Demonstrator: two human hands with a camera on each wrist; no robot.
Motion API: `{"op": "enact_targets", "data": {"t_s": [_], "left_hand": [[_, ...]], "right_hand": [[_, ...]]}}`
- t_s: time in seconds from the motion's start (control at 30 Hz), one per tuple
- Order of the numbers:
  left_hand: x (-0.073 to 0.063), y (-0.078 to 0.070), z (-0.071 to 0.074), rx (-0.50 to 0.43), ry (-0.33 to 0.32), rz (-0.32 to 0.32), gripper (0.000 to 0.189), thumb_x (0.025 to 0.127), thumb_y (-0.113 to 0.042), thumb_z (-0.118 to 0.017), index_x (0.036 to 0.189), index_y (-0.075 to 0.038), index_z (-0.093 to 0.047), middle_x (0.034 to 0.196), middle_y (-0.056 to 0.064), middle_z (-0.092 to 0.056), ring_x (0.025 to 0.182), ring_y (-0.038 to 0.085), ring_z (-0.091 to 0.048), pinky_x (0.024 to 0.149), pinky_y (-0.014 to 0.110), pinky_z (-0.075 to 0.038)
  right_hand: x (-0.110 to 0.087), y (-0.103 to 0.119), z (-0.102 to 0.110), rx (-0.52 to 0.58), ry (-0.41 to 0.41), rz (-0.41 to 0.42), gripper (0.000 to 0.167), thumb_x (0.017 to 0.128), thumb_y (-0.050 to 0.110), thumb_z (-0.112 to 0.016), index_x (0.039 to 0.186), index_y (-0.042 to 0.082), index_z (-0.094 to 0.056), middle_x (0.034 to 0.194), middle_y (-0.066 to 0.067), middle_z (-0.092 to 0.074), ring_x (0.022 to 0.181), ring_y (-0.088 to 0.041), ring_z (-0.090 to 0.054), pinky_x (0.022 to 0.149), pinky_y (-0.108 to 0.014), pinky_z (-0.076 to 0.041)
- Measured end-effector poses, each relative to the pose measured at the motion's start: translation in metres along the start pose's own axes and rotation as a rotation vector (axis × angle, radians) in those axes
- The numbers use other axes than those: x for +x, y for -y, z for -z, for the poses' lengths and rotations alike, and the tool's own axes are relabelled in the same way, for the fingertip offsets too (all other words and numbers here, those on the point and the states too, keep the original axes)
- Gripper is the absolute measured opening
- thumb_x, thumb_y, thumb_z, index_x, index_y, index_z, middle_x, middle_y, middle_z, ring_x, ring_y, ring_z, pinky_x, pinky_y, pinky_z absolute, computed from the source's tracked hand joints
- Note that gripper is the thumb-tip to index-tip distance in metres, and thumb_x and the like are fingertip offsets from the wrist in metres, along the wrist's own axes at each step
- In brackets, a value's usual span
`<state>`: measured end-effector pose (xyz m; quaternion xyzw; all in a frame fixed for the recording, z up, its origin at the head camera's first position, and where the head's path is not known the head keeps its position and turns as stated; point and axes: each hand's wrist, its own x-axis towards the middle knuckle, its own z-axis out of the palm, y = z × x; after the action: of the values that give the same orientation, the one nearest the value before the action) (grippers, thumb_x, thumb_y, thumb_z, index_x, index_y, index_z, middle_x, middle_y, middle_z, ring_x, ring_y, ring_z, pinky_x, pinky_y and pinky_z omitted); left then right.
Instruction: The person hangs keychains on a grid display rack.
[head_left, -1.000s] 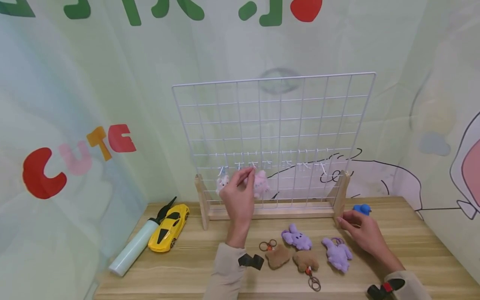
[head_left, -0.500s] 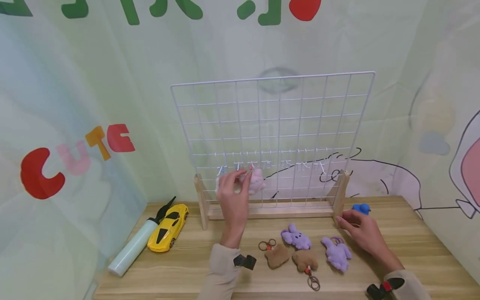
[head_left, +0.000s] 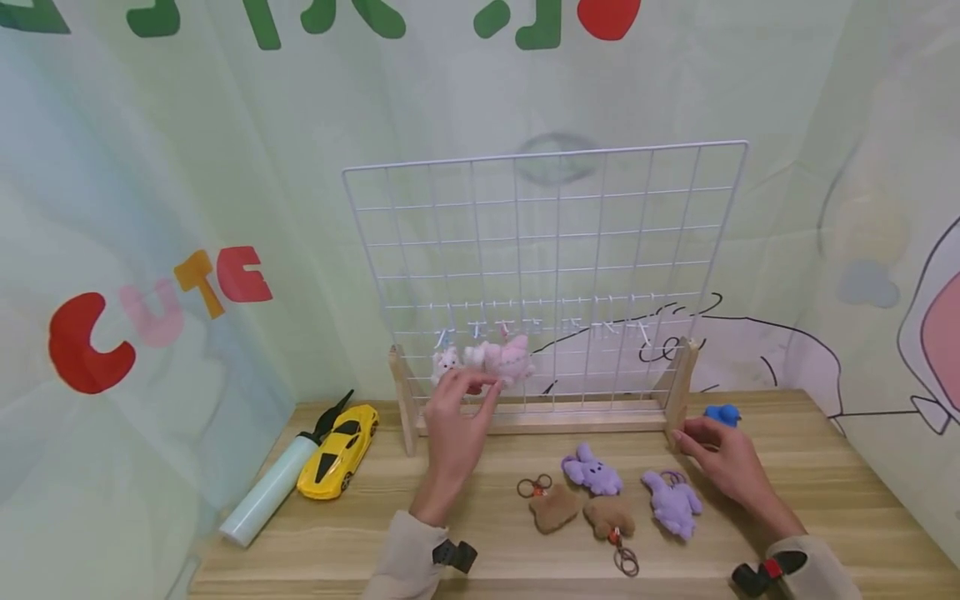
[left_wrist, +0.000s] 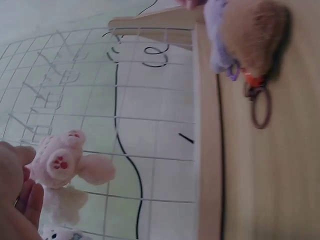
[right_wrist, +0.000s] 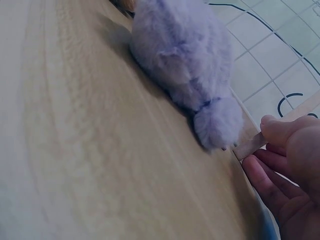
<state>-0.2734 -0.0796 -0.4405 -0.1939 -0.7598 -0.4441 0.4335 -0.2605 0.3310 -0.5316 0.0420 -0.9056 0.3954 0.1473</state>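
On the left of the white wire rack (head_left: 555,155) hangs a pink plush (head_left: 508,360); beside it, the left hand (head_left: 456,425) has its fingers loosely apart. Rightward, the right hand (head_left: 723,464) grips the rack's wooden foot (head_left: 679,387).

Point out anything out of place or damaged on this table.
No visible spills or damage. The yellow toy sports car and pale-blue cylinder, left of the wire grid rack, seem out of place, unlike the plush keychains.
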Motion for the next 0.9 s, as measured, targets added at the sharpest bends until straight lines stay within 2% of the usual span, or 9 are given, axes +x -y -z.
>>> {"op": "enact_targets", "data": {"t_s": [0.13, 0.23, 0.4, 0.5, 0.6, 0.67, 0.73, 0.9], "left_hand": [[-0.019, 0.005, -0.001, -0.060, 0.147, -0.035, 0.010, 0.091, -0.009, -0.087, 0.096, -0.010, -0.079, 0.094, 0.003, -0.078, 0.084, 0.018, -0.073, 0.076, 0.030, -0.065], [-0.034, 0.008, -0.005, -0.098, 0.272, -0.048, 0.012, 0.090, -0.008, -0.088, 0.095, -0.010, -0.078, 0.092, 0.003, -0.078, 0.082, 0.016, -0.073, 0.075, 0.029, -0.066], [-0.049, 0.009, -0.009, -0.148, 0.533, 0.018, 0.006, 0.095, -0.013, -0.085, 0.097, -0.010, -0.080, 0.092, 0.002, -0.079, 0.085, 0.012, -0.074, 0.078, 0.031, -0.067], [-0.052, 0.009, -0.009, -0.161, 0.709, 0.098, 0.007, 0.100, -0.015, -0.079, 0.102, -0.009, -0.081, 0.098, 0.001, -0.080, 0.089, 0.007, -0.074, 0.083, 0.026, -0.066], [-0.056, 0.010, -0.009, -0.141, 0.857, 0.131, 0.010, 0.103, -0.012, -0.074, 0.108, -0.007, -0.082, 0.103, 0.003, -0.081, 0.092, 0.003, -0.073, 0.087, 0.021, -0.064], [-0.058, 0.010, -0.008, -0.115, 0.925, 0.121, 0.013, 0.103, -0.009, -0.074, 0.113, -0.005, -0.081, 0.107, 0.005, -0.080, 0.094, 0.004, -0.072, 0.088, 0.020, -0.062], [-0.060, 0.011, -0.007, -0.092, 0.972, 0.080, 0.017, 0.102, -0.006, -0.074, 0.118, -0.004, -0.080, 0.111, 0.007, -0.078, 0.098, 0.008, -0.072, 0.089, 0.022, -0.062], [-0.065, 0.013, -0.002, -0.050, 1.025, 0.007, 0.023, 0.100, -0.003, -0.075, 0.121, -0.009, -0.081, 0.113, 0.008, -0.076, 0.107, 0.019, -0.071, 0.094, 0.026, -0.059]], "right_hand": [[0.000, -0.001, 0.001, -0.001, -0.004, 0.001, 0.027, 0.103, 0.025, -0.077, 0.118, 0.002, -0.076, 0.112, -0.017, -0.082, 0.097, -0.009, -0.075, 0.084, -0.012, -0.057], [0.000, -0.001, 0.001, 0.000, -0.007, 0.000, 0.027, 0.103, 0.025, -0.077, 0.118, 0.003, -0.076, 0.112, -0.016, -0.082, 0.096, -0.005, -0.074, 0.083, -0.012, -0.056], [0.000, -0.003, 0.000, 0.021, -0.019, 0.032, 0.024, 0.103, 0.022, -0.077, 0.116, 0.002, -0.077, 0.109, -0.015, -0.082, 0.094, 0.008, -0.068, 0.083, -0.012, -0.056], [0.000, -0.004, 0.000, 0.034, -0.023, 0.045, 0.023, 0.102, 0.020, -0.078, 0.116, 0.002, -0.077, 0.108, -0.015, -0.082, 0.093, 0.010, -0.066, 0.083, -0.012, -0.056], [0.000, -0.004, 0.000, 0.036, -0.018, 0.041, 0.024, 0.103, 0.022, -0.077, 0.116, 0.002, -0.077, 0.109, -0.015, -0.082, 0.094, 0.009, -0.067, 0.083, -0.013, -0.057], [-0.001, -0.004, 0.000, 0.031, -0.014, 0.035, 0.025, 0.103, 0.023, -0.077, 0.117, 0.002, -0.077, 0.110, -0.016, -0.082, 0.094, 0.008, -0.068, 0.083, -0.014, -0.057], [-0.001, -0.004, 0.000, 0.028, -0.010, 0.031, 0.026, 0.103, 0.024, -0.077, 0.118, 0.002, -0.077, 0.111, -0.016, -0.082, 0.095, 0.007, -0.068, 0.083, -0.014, -0.058], [-0.001, -0.003, 0.000, 0.032, -0.010, 0.037, 0.026, 0.103, 0.024, -0.077, 0.118, 0.003, -0.077, 0.111, -0.015, -0.082, 0.094, 0.008, -0.068, 0.083, -0.014, -0.058]]}}
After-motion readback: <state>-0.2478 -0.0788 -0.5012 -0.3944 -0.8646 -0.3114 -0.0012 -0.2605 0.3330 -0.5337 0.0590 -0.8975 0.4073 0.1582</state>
